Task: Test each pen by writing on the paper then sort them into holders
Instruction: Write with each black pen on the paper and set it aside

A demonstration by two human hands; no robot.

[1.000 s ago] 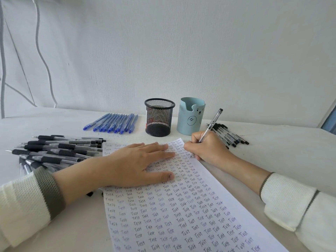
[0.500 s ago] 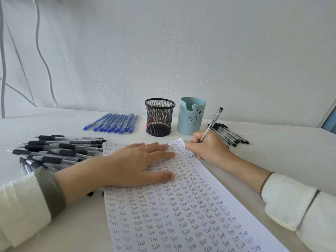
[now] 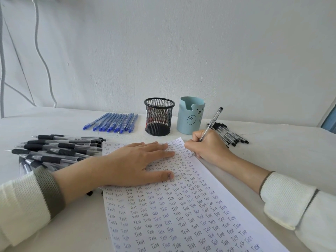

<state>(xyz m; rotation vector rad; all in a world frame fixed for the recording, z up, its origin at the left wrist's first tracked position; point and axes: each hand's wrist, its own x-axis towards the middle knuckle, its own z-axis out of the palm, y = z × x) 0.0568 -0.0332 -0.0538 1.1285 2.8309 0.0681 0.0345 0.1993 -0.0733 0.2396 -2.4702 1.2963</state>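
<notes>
1. Left hand (image 3: 134, 165): flat, fingers straight, pressing the paper (image 3: 181, 211) down.
2. Right hand (image 3: 209, 146): grasping a clear pen (image 3: 212, 122) at the paper's far right corner, barrel tilted up and away.
3. Paper: white, covered in rows of "Test".
4. Holders: black mesh cup (image 3: 159, 116) and blue bear cup (image 3: 190, 115), side by side beyond the paper.

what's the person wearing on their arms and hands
Both arms are in white textured knit sleeves. The left sleeve has a broad grey-green band at the cuff; the right sleeve has a thin dark edge at the cuff and a thin dark stripe higher up. The left hand and right hand are bare: no gloves, rings or watch.
</notes>
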